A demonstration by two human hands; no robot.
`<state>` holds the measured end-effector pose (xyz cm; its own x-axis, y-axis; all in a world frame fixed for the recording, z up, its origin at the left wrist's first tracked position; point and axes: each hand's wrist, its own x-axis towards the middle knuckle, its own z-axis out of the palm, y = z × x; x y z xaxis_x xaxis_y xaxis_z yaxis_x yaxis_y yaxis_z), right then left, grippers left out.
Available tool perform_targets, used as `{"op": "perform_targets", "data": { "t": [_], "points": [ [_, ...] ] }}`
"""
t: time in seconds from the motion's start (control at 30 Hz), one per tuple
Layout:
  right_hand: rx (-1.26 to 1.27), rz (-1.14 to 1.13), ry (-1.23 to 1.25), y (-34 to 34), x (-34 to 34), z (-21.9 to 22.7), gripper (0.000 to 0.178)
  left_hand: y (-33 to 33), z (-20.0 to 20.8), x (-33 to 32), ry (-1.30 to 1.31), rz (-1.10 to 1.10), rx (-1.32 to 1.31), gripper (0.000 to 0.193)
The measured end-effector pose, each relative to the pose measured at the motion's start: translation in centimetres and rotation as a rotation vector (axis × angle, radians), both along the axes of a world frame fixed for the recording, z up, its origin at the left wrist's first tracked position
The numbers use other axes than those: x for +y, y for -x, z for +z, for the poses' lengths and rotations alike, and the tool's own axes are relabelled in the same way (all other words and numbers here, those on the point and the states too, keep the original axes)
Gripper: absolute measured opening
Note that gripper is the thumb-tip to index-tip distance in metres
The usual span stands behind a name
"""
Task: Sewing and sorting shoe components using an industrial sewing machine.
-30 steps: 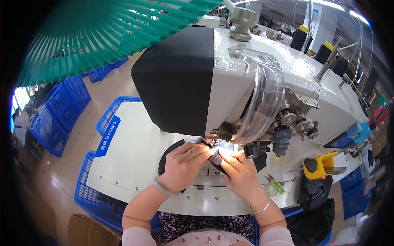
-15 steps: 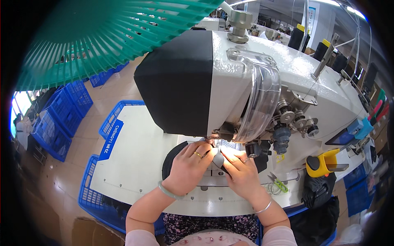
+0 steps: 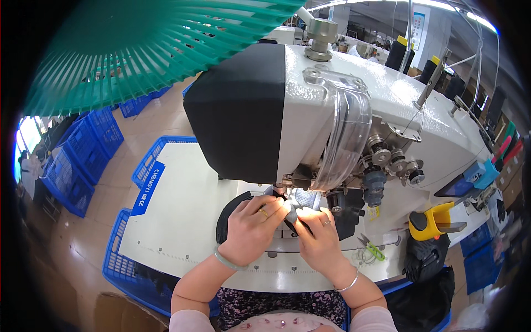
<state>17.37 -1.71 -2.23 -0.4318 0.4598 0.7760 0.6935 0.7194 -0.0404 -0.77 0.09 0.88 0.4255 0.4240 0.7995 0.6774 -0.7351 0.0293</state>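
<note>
Under the head of a white and black sewing machine (image 3: pixel 310 99), both hands work at a small grey and black fabric piece (image 3: pixel 291 213) near the lit needle area. My left hand (image 3: pixel 249 229) is closed, its thumb and fingertips pinching the fabric's left side. From the right, my right hand (image 3: pixel 318 238) grips the near edge with fingers together. Fingers cover much of the piece, and the needle tip is hidden. A black pad (image 3: pixel 229 216) lies on the table beside my left hand.
Green-handled thread snips (image 3: pixel 375 250) lie right of my right hand, near a yellow holder (image 3: pixel 434 221). A green fan guard (image 3: pixel 138 55) hangs at upper left. Blue crates (image 3: pixel 119 254) stand beside and under the white table (image 3: pixel 166 221). Thread cones (image 3: pixel 398 53) stand behind.
My right hand has drawn slightly left and nearer me, and its fingers have shifted on the fabric. My left hand stays almost in place. The whole view has shifted slightly.
</note>
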Motion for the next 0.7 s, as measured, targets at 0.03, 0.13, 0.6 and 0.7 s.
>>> {"op": "perform_targets", "data": {
  "t": [0.03, 0.13, 0.6, 0.7],
  "points": [
    [0.005, -0.002, 0.002, 0.1, 0.0, 0.0, 0.031, 0.1, 0.0, 0.0, 0.003, -0.001, 0.019, 0.029],
    [0.013, -0.007, -0.011, 0.4, 0.0, 0.1, 0.031, 0.0, 0.3, -0.1, 0.032, 0.005, -0.012, 0.024],
    [0.165, -0.077, 0.187, -1.1, -0.7, 0.5, 0.034, -0.2, -0.6, -0.2, 0.018, -0.003, -0.054, 0.028],
    [0.196, -0.157, 0.271, -1.5, -0.5, 1.0, 0.033, -0.6, -1.0, 0.2, 0.125, 0.0, -0.23, 0.024]
  ]
}}
